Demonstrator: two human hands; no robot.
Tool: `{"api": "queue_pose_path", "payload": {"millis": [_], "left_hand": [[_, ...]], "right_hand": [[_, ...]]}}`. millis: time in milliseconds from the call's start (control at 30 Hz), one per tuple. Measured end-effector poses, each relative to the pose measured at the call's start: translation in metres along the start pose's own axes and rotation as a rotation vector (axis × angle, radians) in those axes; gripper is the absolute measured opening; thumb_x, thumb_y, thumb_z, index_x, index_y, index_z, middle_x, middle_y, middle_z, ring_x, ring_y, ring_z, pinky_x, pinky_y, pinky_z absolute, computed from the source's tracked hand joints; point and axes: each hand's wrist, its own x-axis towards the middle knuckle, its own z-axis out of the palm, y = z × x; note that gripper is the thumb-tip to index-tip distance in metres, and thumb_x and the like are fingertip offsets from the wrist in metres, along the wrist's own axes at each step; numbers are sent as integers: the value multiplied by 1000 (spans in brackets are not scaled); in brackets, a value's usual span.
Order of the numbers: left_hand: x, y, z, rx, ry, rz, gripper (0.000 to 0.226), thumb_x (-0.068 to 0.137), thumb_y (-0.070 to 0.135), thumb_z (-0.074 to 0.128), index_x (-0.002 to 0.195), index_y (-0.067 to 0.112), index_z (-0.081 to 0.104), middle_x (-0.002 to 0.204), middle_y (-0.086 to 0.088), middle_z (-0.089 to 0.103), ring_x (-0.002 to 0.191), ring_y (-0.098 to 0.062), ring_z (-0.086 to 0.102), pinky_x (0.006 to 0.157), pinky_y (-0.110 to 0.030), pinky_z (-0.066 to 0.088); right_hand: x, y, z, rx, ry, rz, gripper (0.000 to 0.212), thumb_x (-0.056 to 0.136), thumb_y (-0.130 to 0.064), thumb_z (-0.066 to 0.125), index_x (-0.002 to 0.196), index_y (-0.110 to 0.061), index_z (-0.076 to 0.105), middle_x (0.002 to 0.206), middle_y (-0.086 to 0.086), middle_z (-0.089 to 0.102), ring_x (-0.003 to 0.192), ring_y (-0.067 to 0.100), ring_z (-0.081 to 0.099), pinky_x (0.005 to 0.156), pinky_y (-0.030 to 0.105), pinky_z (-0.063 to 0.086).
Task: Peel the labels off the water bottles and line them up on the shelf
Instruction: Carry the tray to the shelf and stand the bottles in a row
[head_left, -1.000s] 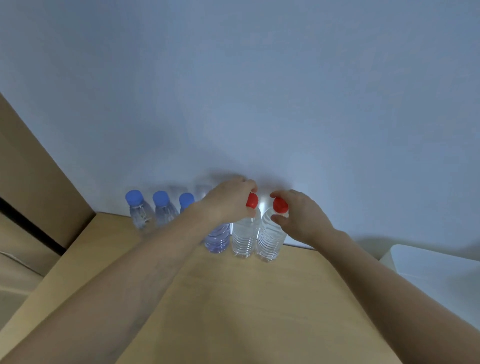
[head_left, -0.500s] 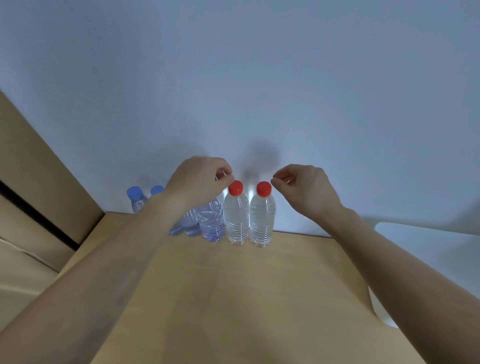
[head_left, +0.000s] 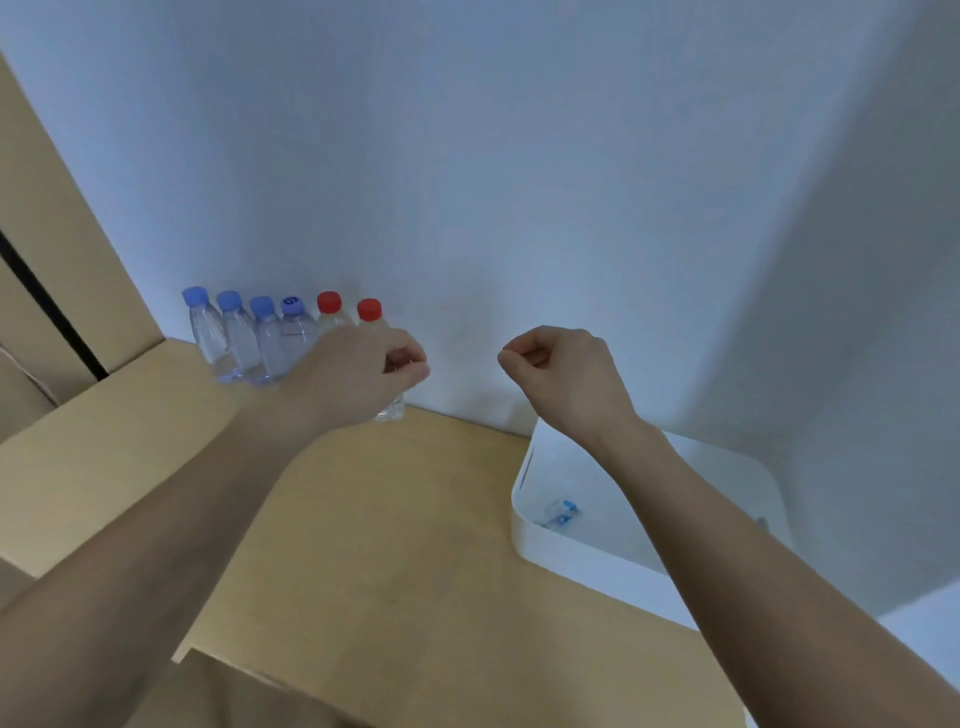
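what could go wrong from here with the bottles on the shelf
1. The left hand hangs in front of the red-capped bottles; a bump could tip one, and the blue-capped bottles beside them may follow.
2. A toppled bottle might roll off the shelf toward the white bin.

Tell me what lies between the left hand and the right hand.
In the head view, nothing: only bare white wall shows in the gap between the left hand and the right hand.
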Motion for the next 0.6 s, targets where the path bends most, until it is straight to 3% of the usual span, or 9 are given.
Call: {"api": "queue_pose_path", "payload": {"millis": [267,367,467,600], "left_hand": [[-14,42,17,-36,-6,-25,12,87,24,63,91,18,71,85,1,71,82,-17,64,81,-31,49],[-6,45,25,-49,-12,-10,10,87,24,64,90,18,71,81,2,70,79,-17,64,74,-25,47],[7,47,32,-53,-22,11,7,87,25,63,88,21,69,77,7,67,68,-1,59,65,-10,40],[23,44,40,-105,-45,38,6,88,25,63,83,25,67,73,12,65,61,8,57,62,-12,40]], "right_hand": [[-25,27,-41,2,8,38,17,88,-24,59,95,-16,72,77,-9,62,73,5,57,61,3,37],[-23,35,-47,-12,19,66,18,88,-24,58,96,-16,72,77,-10,62,71,4,56,60,2,36],[-17,41,-52,-26,38,83,18,88,-25,57,96,-16,72,76,-9,63,66,2,55,60,4,37],[-4,50,-54,-43,57,113,18,89,-25,57,96,-16,72,75,-9,62,63,0,54,60,4,37]]}}
